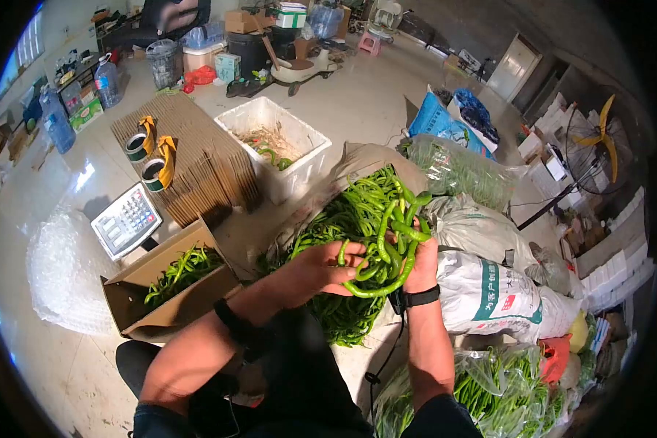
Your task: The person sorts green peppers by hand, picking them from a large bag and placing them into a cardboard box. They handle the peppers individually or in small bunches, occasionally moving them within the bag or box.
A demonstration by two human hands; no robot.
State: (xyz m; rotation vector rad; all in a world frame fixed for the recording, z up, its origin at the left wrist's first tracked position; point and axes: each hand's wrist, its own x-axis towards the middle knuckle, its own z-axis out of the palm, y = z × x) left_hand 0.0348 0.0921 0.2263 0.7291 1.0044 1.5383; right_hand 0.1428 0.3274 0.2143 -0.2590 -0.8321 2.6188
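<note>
Long curled green chili peppers (387,252) lie bunched in my right hand (422,269), whose fingers and thumb wrap round the bunch. My left hand (315,271) comes in from the left, its fingers bent round a green pepper at the near side of the bunch. Beneath both hands a large heap of green chili peppers (333,223) spills from an opened woven sack (358,157). To the left of the heap, a cardboard box (135,310) with green peppers (185,274) in it stands by a scale with a keypad (126,221).
A white foam box (303,171) with a few peppers and debris stands ahead. Stacked cardboard (204,160) carries tape rolls (153,175). Filled white sacks (489,296) and clear bags of peppers (515,387) line the right, near a fan (602,139). Bubble wrap (69,270) lies left.
</note>
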